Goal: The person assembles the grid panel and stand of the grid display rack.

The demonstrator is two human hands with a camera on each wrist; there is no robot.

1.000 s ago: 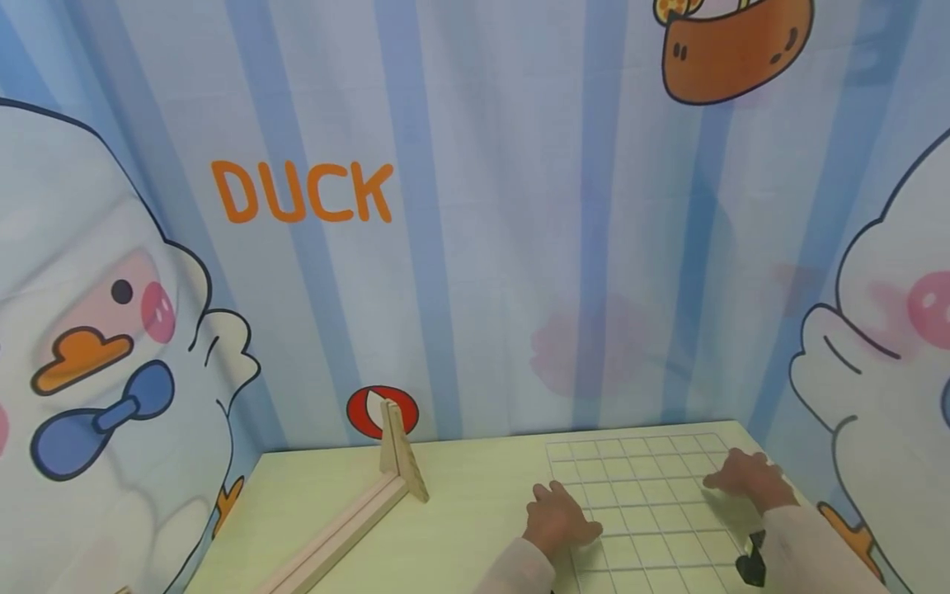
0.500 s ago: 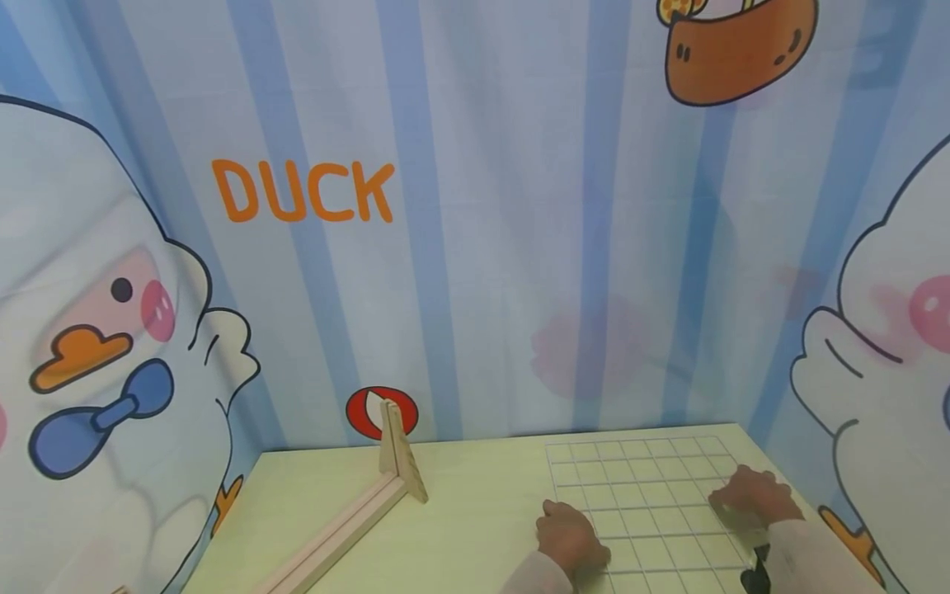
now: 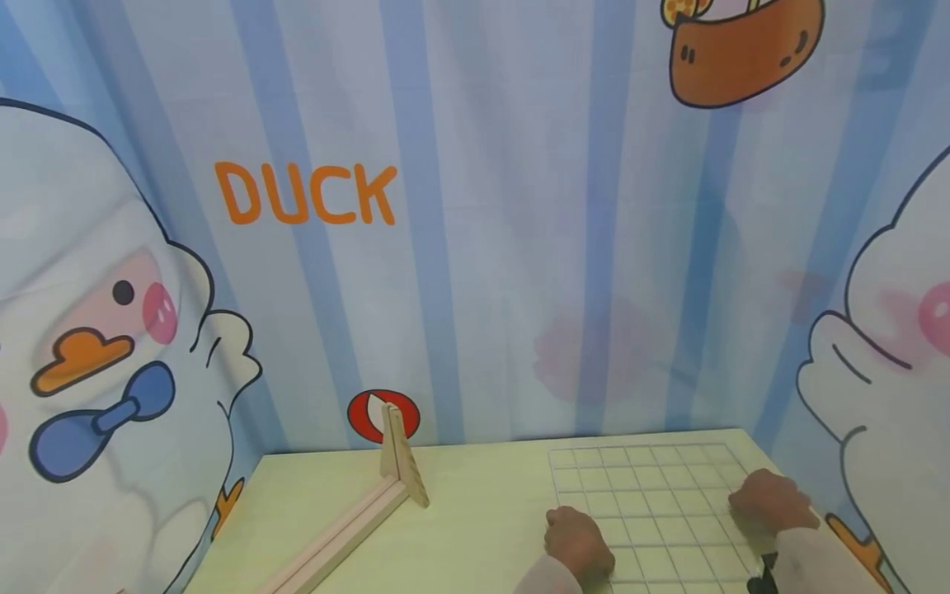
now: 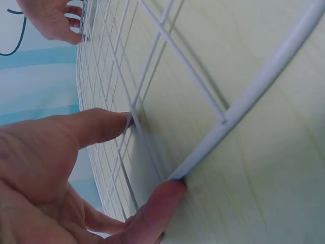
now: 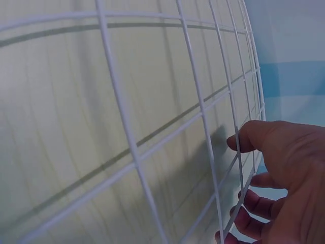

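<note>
Gripping the wire grid (image 3: 653,518), the once-spread left hand (image 3: 579,543) has curled.

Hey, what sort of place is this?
Probably a curtained-off workspace, likely indoors: a pale table, a striped cartoon-duck curtain behind and beside it, and a white wire grid toward the table's right.

In my head view I have passage at six o'clock, between the wooden stand (image 3: 352,528) at seven and the left hand (image 3: 580,544) near five. The curtain (image 3: 512,231) blocks twelve; clearance beneath the wire grid (image 3: 660,517) seems slight.
</note>
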